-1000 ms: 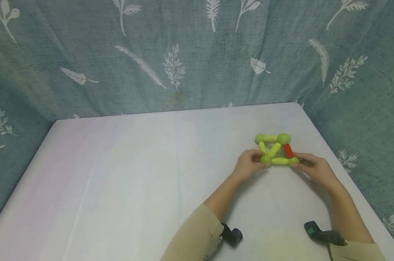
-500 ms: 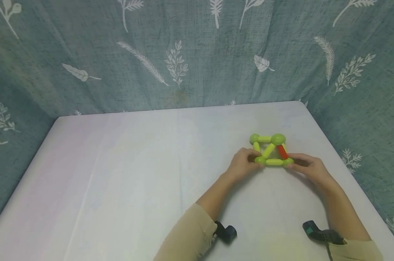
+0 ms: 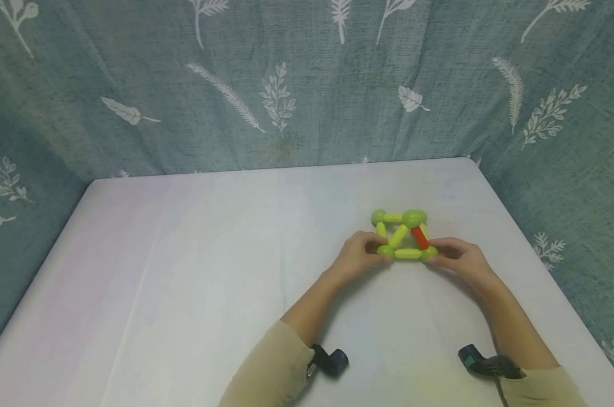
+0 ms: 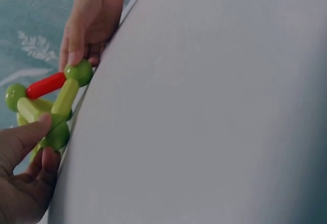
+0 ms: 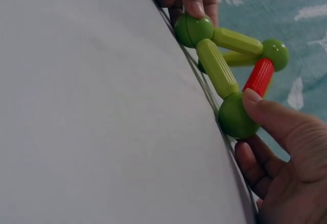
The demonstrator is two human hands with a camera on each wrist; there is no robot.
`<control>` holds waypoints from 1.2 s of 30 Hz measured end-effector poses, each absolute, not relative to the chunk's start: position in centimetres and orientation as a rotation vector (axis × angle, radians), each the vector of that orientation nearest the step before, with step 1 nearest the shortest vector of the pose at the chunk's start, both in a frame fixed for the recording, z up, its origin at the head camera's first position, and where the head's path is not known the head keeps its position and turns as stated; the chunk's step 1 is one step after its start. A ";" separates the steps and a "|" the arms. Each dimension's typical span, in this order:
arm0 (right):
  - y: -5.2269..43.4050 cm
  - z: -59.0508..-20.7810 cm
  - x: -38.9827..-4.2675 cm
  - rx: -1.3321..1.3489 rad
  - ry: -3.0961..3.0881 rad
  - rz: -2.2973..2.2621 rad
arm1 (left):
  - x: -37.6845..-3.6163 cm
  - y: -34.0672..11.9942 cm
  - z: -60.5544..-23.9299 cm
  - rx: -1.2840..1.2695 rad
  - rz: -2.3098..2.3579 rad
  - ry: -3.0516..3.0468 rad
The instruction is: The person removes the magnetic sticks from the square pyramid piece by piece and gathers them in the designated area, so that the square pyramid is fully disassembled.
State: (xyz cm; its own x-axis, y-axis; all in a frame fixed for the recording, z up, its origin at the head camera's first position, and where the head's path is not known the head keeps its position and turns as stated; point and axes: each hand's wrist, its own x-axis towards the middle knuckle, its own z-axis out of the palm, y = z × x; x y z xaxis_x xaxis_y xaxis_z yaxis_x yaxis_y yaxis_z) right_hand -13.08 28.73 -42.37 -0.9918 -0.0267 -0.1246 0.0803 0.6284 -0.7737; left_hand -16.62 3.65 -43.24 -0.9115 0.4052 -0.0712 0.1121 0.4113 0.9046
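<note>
Green plastic ball-and-rod toy pinched at both front corners, right of centre in the head view.

Left hand (image 3: 359, 255) has fingers curled in, thumb and fingertip nipping the near-left green ball (image 3: 385, 251), so it's holding, not spread. Right hand (image 3: 459, 260) does the same on the near-right ball (image 5: 237, 115), thumb pressed on top of it in the right wrist view, other fingers tucked underneath. The toy frame (image 3: 401, 234) is glossy smooth spheres joined by stubby ribbed rods, mostly lime-yellow, with one red rod (image 3: 419, 237) slanting up from the right-hand ball to a top ball (image 3: 414, 217). It sits on a matte white table (image 3: 210, 271), smooth with rounded corners. Behind is a teal fabric backdrop (image 3: 134, 68), slightly wrinkled, printed with white leaves. Beige sleeves (image 3: 271, 373) at the lower edge.
</note>
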 end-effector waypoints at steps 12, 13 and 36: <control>25.2 -42.2 -14.0 0.005 2.642 -1.370 | -16.2 -0.4 -43.0 0.412 1.543 2.385; 24.9 -42.2 -14.1 -0.005 2.635 -1.375 | -16.2 -0.8 -43.0 0.406 1.547 2.385; 19.6 -43.4 -12.6 -0.390 2.501 -1.581 | -12.5 -7.6 -42.9 0.378 1.591 2.328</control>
